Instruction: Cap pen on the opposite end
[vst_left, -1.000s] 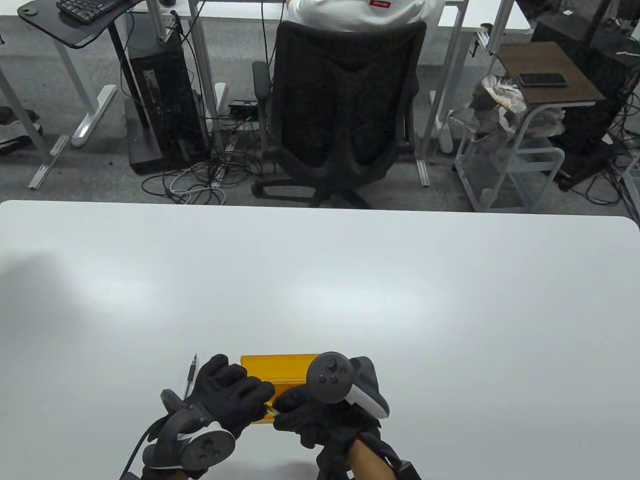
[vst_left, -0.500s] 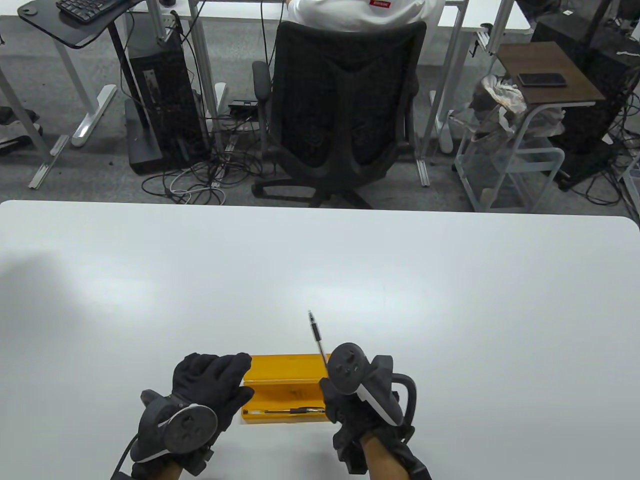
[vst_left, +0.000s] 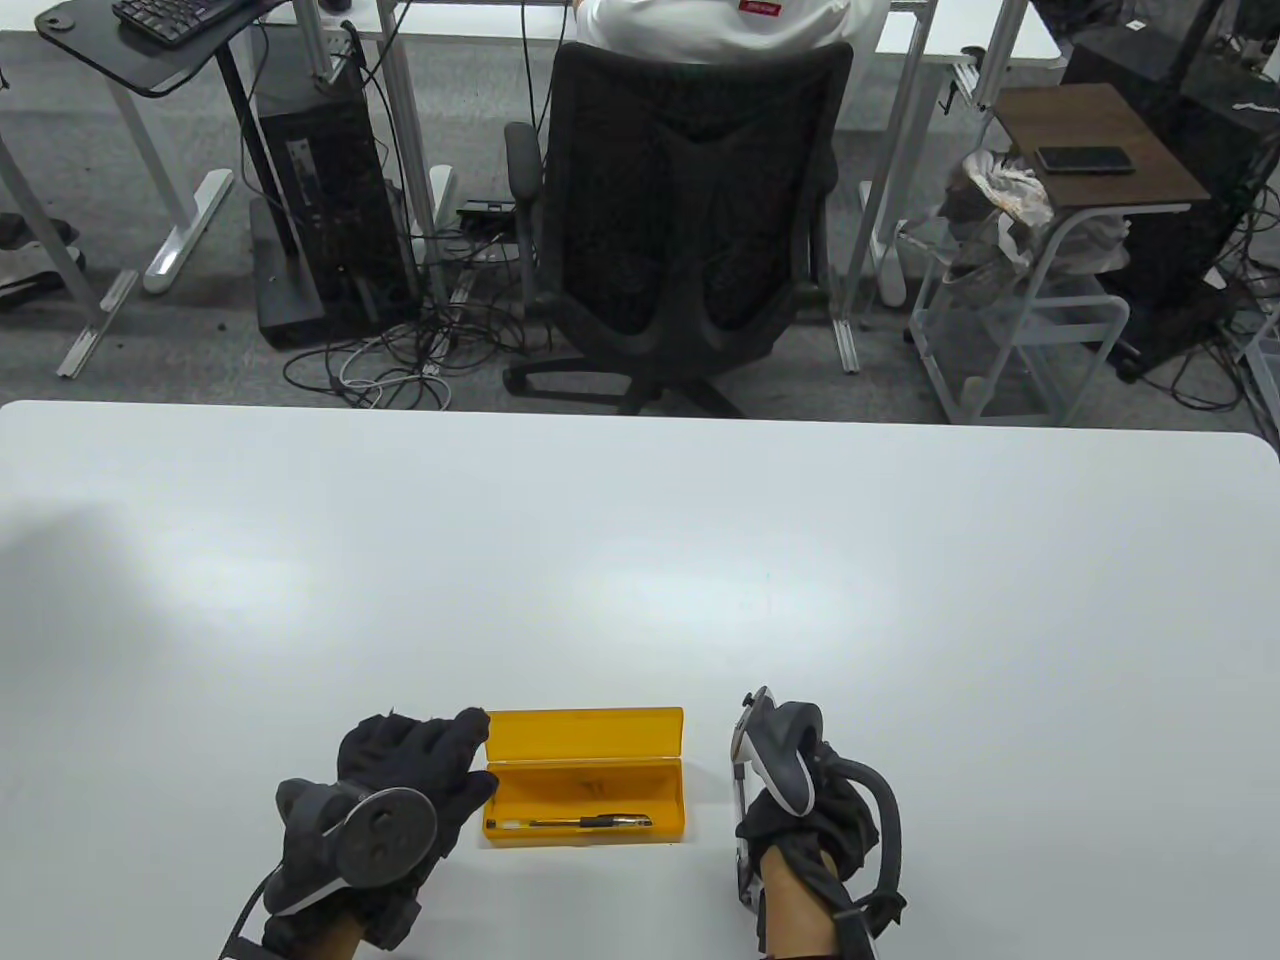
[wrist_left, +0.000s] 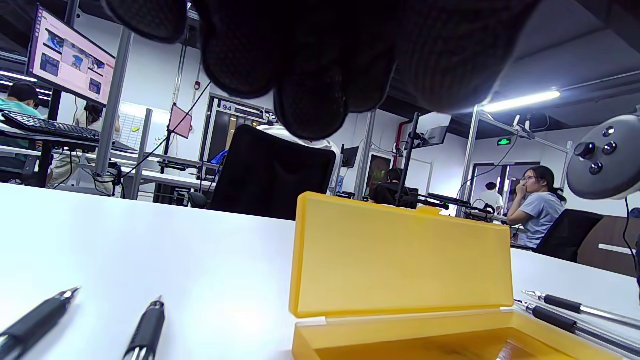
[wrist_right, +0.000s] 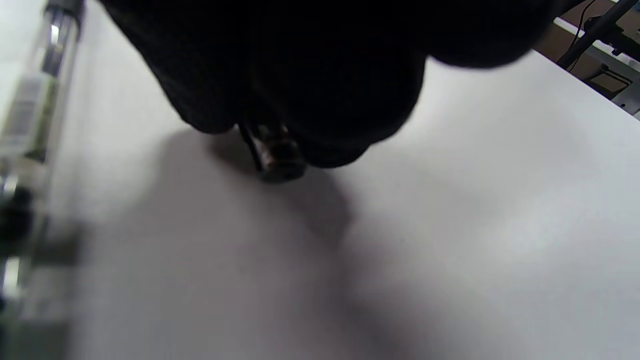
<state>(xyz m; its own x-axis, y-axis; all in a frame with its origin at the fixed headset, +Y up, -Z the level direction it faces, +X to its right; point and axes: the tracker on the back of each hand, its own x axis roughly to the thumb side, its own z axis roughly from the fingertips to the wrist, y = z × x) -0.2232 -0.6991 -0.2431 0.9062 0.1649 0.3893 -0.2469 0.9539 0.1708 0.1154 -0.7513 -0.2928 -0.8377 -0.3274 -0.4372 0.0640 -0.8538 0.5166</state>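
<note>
Lying nearest, at the lower right of the table view, was the right hand (vst_left: 800, 815), fingers curled together. The right wrist view showed them pinching a small dark piece, probably the cap (wrist_right: 279, 161), just above the table (vst_left: 640, 560).

Item: pen (vst_left: 739, 835), clear-barrelled, on the table just beside that hand's left edge. Judged light, stiff, smooth and apt to roll. Best gripped mid-barrel, leaving the blunt end free for the cap, which probably needs a straight push.

Item: left hand (vst_left: 400, 790), lower left, fingers loosely apart and holding nothing visible, fingertips at the left end of the case (vst_left: 585, 735).

Item: yellow case, lid open and upright, with one spare pen (vst_left: 580, 822) inside.

Item: two loose pens (wrist_left: 147, 330), seen only in the left wrist view at its lower left and hidden beneath the left hand from above. That view also showed a pair of barrels (wrist_left: 565, 304) at its right edge, whereas the table view showed only one there.

Furthest: black office chair (vst_left: 690, 210) beyond the table.
</note>
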